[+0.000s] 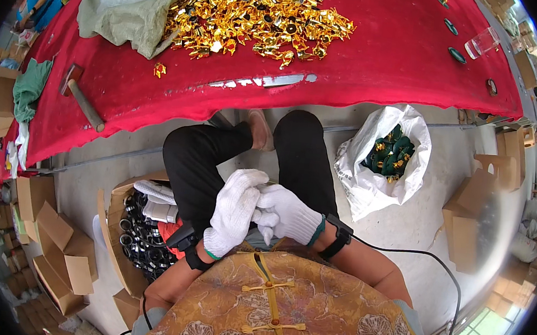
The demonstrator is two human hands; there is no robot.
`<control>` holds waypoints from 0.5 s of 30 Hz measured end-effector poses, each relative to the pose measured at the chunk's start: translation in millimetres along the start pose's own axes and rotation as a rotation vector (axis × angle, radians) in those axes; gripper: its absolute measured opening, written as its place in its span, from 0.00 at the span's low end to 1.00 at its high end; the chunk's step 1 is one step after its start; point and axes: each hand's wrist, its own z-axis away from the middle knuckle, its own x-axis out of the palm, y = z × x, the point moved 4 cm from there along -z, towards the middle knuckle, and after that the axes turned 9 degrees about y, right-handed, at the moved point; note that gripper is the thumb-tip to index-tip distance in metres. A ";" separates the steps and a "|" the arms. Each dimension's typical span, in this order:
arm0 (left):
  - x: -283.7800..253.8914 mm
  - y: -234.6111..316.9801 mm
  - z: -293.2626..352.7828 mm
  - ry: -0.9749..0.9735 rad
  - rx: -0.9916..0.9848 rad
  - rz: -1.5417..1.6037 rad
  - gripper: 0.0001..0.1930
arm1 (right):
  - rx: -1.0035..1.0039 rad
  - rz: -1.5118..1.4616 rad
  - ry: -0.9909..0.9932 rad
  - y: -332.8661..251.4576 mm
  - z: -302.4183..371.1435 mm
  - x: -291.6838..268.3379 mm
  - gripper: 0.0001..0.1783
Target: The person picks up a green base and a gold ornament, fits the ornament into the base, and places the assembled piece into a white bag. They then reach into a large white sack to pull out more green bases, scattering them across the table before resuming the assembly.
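Observation:
My left hand [233, 210] and my right hand [289, 213], both in white knitted gloves, meet over my lap. The left glove's fingers point up and fold inward, pressed against the right hand. Curled round toward the left palm, the right fingers close the gap between the two. Whatever lies between them, if anything, is hidden. Beyond my knees, a large heap of shiny gold-coloured small parts [256, 19], some with dark round discs, lies on a red cloth-covered table [379, 75].
An open white sack [369, 189] of dark green and gold pieces stands right of my legs. At left is a carton [109, 236] with black rings [141, 239] and folded white gloves [157, 201]. A hammer [86, 102] lies on the table's left. A cable [427, 255] trails from my right wrist.

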 end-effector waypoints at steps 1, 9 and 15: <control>-0.2 -2.8 0.1 -0.006 0.013 0.016 0.19 | -0.021 0.187 0.063 -1.8 1.3 0.8 0.20; 15.1 -47.9 20.9 0.221 -0.847 0.898 0.24 | -1.053 1.848 0.392 3.0 11.0 17.1 0.18; 4.3 -19.2 9.7 0.161 -0.514 0.447 0.23 | -1.151 1.337 0.285 5.6 6.0 13.9 0.13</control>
